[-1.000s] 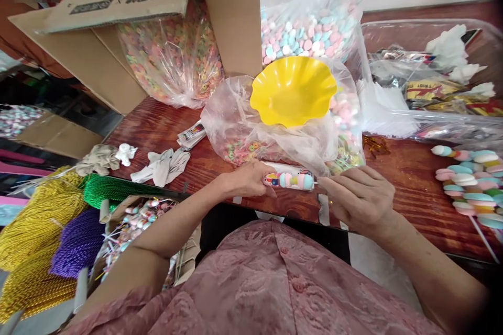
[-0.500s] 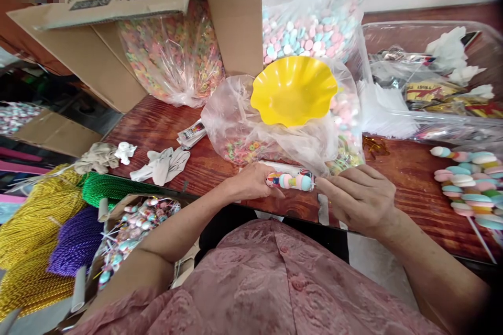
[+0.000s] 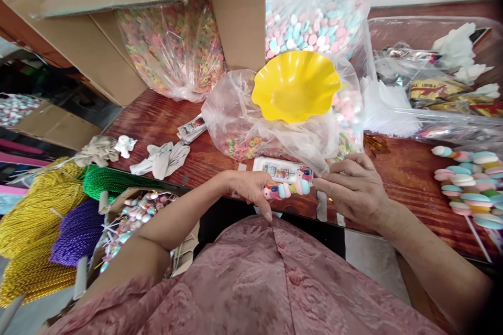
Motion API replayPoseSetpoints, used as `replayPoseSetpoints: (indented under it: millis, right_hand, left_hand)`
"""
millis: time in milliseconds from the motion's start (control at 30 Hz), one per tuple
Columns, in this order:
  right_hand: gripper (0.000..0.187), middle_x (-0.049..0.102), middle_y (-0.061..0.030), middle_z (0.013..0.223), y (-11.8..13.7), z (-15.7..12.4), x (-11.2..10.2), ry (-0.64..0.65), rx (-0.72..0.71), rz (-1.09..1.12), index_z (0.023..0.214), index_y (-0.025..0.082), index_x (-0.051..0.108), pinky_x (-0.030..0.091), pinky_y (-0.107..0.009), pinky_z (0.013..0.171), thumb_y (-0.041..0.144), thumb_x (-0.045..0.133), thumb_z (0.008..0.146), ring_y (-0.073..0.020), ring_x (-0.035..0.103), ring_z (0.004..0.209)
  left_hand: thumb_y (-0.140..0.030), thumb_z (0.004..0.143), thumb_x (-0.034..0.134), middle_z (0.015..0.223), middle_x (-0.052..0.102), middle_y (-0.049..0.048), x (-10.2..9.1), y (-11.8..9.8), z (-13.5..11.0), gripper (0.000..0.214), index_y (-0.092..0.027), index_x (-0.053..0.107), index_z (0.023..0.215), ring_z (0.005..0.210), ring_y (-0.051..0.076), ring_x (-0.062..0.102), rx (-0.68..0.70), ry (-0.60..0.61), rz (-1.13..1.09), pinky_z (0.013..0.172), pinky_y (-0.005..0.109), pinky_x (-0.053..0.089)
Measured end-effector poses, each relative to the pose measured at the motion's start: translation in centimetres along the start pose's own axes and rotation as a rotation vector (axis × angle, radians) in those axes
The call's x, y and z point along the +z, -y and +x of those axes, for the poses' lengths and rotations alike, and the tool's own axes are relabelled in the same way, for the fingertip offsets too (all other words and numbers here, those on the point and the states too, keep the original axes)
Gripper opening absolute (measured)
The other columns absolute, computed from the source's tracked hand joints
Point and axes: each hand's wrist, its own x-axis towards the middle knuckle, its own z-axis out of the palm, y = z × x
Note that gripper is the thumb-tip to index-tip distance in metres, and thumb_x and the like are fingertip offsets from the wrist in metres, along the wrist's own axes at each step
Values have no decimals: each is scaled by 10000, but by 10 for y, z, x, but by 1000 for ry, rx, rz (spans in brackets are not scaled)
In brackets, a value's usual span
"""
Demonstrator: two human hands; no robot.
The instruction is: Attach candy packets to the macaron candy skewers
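Observation:
My left hand (image 3: 254,187) is closed around one end of a candy skewer (image 3: 286,189) strung with pink, blue and yellow pieces. A printed wrapper end shows beside its thumb. At the skewer's other end, the fingertips of my right hand (image 3: 351,191) are pinched together. A thin gold bit (image 3: 330,199), like a twist tie, shows just under those fingers; the exact grip is hidden. Behind the skewer lies a white printed packet (image 3: 281,170) on the wooden table (image 3: 212,170). Finished-looking candy skewers (image 3: 469,188) lie piled to the right.
A yellow scalloped bowl (image 3: 296,86) rests on clear bags of candy (image 3: 239,115). Behind stand a cardboard box (image 3: 243,21) and a marshmallow bag (image 3: 314,26). A clear tray (image 3: 428,20) sits at right, gold ties (image 3: 376,144) before it. Gloves (image 3: 165,159) and cord bundles (image 3: 76,235) are left.
The skewer's right end has shifted slightly left and my right fingers have loosened their spread. The white packet behind is more exposed, and a gold bit now shows under my right hand.

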Motion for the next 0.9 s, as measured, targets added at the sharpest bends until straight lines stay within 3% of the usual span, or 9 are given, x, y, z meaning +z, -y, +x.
replayPoseSetpoints:
  millis: [133,300,400,500,667,767,900]
  right_hand:
    - [219,728,-4,861,1,-2,2,-19,16,70,1070,230,617,394,-403,860,113,528,908,-179,580,832]
    - [229,733,-10,869,-2,-4,3,-6,31,85,1074,254,617,405,-400,869,117,557,900,-185,586,833]
    - [250,731,-10,858,0,-2,3,-4,6,87,1069,254,615,406,-409,868,98,529,893,-191,592,826]
    - [272,725,-10,824,7,2,2,-38,-16,68,1073,240,612,403,-413,865,77,510,880,-185,590,805]
    - [241,707,-13,769,25,3,6,-67,51,17,1052,213,613,395,-380,786,77,546,864,-184,584,776]
    - [195,685,-20,744,39,-3,21,-75,226,106,1001,199,631,397,-326,696,82,547,869,-166,573,709]
    - [154,661,-18,705,57,-9,49,-26,591,412,925,196,682,392,-264,591,201,528,931,-130,557,602]
  left_hand:
    - [-416,481,907,491,480,-67,-2,4,3,482,-180,496,567,423,86,422,-34,147,-118,376,214,363]
    - [-383,537,895,486,533,-27,-4,6,6,385,-169,575,536,409,99,446,13,319,-174,357,216,356]
    - [-360,544,893,466,521,-26,-2,6,8,374,-174,570,515,386,99,425,22,349,-203,341,221,348]
    - [-378,559,882,463,530,-20,2,7,9,376,-177,568,508,381,107,438,13,299,-226,344,228,359]
    - [-400,554,870,481,552,-17,-2,8,7,366,-185,576,533,414,130,502,-41,73,-221,397,246,418]
    - [-422,600,833,491,540,-35,-14,0,4,351,-191,573,555,430,122,484,-27,10,-66,418,237,359]
    - [-383,604,823,495,506,-59,-32,-18,4,298,-192,597,575,484,114,443,-9,-82,385,500,249,318]
